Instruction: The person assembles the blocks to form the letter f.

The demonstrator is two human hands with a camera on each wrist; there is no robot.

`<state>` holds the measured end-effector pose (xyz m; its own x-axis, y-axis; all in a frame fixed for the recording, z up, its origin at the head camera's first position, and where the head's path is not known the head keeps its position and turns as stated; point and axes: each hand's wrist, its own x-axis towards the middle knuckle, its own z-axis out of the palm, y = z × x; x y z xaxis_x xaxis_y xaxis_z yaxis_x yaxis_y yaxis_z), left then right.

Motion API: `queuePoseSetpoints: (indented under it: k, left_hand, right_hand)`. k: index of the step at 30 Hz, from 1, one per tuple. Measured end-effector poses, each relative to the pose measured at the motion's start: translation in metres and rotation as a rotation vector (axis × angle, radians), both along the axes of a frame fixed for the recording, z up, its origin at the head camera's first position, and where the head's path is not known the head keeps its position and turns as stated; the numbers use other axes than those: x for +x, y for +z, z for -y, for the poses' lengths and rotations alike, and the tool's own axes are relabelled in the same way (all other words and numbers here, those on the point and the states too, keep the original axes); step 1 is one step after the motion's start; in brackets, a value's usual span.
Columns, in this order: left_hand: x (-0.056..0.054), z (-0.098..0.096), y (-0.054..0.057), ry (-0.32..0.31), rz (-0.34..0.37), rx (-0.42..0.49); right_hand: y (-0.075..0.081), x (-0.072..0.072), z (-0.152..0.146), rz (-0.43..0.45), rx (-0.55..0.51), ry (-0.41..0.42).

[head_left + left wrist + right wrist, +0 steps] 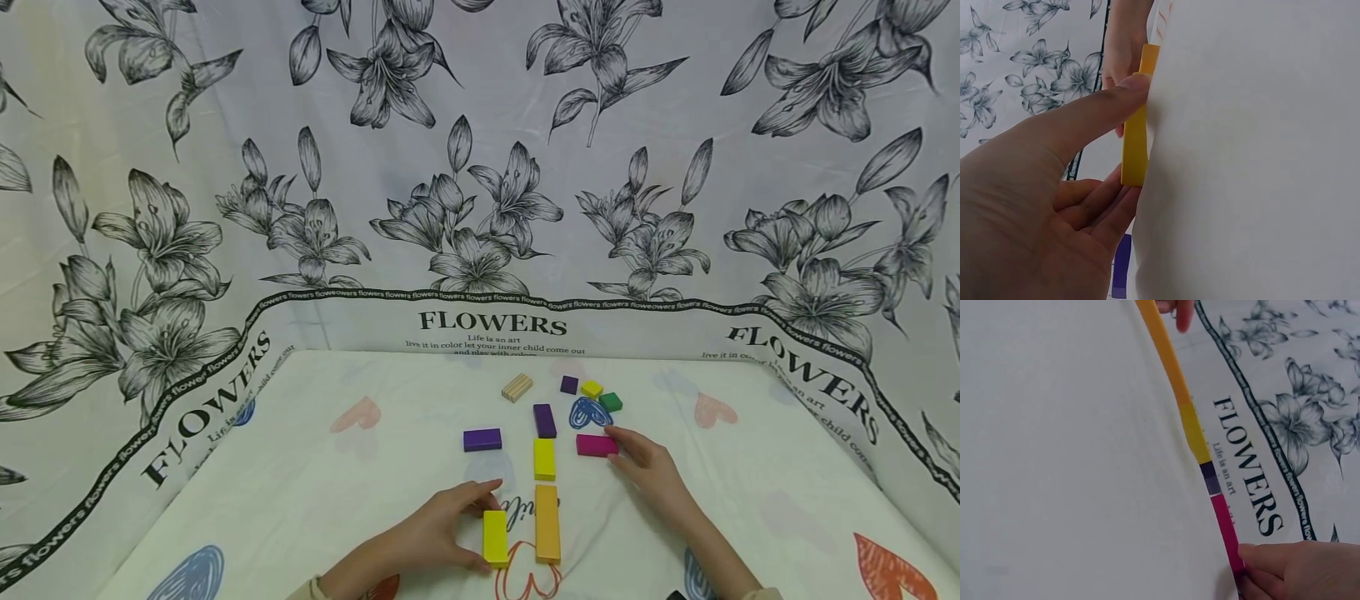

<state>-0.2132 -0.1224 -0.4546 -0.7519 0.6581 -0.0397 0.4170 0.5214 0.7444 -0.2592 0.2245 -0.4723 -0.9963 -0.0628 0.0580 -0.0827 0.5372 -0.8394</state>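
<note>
- Yellow block (495,539) sits at the near left of the layout, its long side running away from the person; whether it rests fully on the cloth (405,492) I cannot tell.
- Left hand (435,525) pinches that block end to end, thumb at the near end, fingers at the far one.
- Pink block (596,446) lies crosswise on the right, near a printed blue heart (591,412).
- Right hand (652,467) pinches the pink block's right end between thumb and fingers.
- Orange block (547,525), the longest, lies just right of the yellow block, apart from it, pointing away from the person.
- Second yellow block (543,459) continues the orange block's line, a narrow gap between them.
- Centre purple block (544,421) comes next in that line; whether it touches the second yellow block is unclear.
- Left purple block (482,440) lies crosswise, well apart from the line.
- Farther back are a wooden piece (517,387), a purple cube (569,385), a small yellow block (592,389) and a green block (611,402).
- Behind the cloth hangs a flower-printed curtain (480,100).
</note>
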Motion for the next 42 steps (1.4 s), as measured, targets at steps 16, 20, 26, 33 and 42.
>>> queuePoseSetpoints:
  k: [16,20,26,33,42]
  left_hand:
    - [0.010,-0.008,-0.001,-0.073,-0.064,0.142]
    - [0.012,-0.012,-0.002,-0.062,-0.046,0.164]
    - [0.016,-0.016,-0.004,-0.065,-0.019,0.200]
    - [0.026,-0.023,-0.004,-0.068,0.019,0.230]
    - [0.034,-0.032,-0.008,-0.109,-0.042,0.249]
  right_hand:
    - [-0.001,0.001,-0.003,-0.065,-0.018,-0.024]
    - [-0.001,0.002,-0.004,-0.080,-0.034,-0.007]
    - [-0.002,0.003,-0.005,-0.102,-0.055,0.009]
    - [-0.003,0.003,-0.006,-0.114,-0.066,0.020]
    - [-0.002,0.003,-0.005,-0.106,-0.062,0.013]
